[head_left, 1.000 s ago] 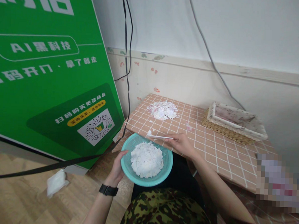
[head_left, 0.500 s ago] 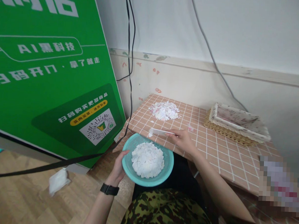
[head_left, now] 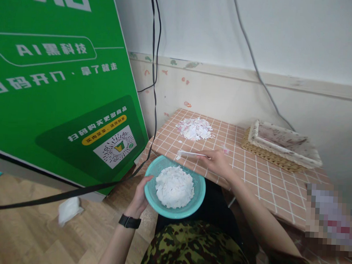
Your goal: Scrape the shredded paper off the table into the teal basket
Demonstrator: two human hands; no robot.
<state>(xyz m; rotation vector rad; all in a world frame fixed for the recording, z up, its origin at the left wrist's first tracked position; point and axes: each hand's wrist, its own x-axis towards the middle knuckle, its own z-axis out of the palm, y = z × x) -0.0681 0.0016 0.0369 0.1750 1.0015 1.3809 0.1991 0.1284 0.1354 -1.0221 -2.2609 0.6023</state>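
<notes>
My left hand (head_left: pixel 141 196) grips the left rim of a turquoise plastic colander (head_left: pixel 200 197), its thumb over the edge. Small torn white paper scraps (head_left: pixel 175 187) are heaped inside. Over the table's front edge, just beyond the colander, my right hand (head_left: pixel 218 162) pinches a thin, flat white strip (head_left: pixel 191 154), seen almost edge-on; its exact kind is unclear. A small white scrap shows at the strip's left tip, and I cannot tell if they touch. Farther back lies a loose pile of white and pinkish paper scraps (head_left: pixel 194 129).
A brown checked cloth (head_left: pixel 252 186) covers the table. At its right back stands a lined wicker basket (head_left: pixel 275 157). A tall green cabinet (head_left: pixel 60 115) is on the left, with a black strap (head_left: pixel 154 107) hanging beside it. A white packet (head_left: pixel 70 210) lies on the floor.
The white strip has tilted and shows more of its edge. My right hand has shifted very slightly right with the view. My left hand keeps its hold on the colander.
</notes>
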